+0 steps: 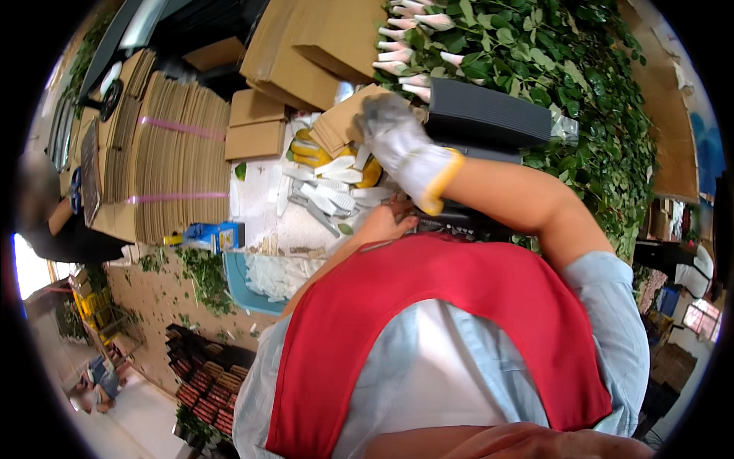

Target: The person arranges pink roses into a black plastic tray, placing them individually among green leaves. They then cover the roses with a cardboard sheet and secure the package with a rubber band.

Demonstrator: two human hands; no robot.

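My right hand (395, 129), in a white and grey glove with a yellow cuff, is blurred and lies over the end of a small stack of cardboard pieces (335, 123); its fingertips are partly hidden, so its grip is unclear. Bare, my left hand (390, 221) is near the table's front edge beside a dark box-like object (453, 221); its fingers are partly hidden. Between the hands and the cardboard lie many white plastic pieces (330, 195) and yellow gloves (309, 150). A black ribbed cover (487, 112) stands right of my gloved hand.
Bundled flat cardboard (178, 155) stands left, with a blue box (215, 236) near it. A blue tub (232, 281) of white pieces is below the table. Leafy stems (602, 115) with white-netted heads (395, 56) fill the right. A person (57, 212) is at far left.
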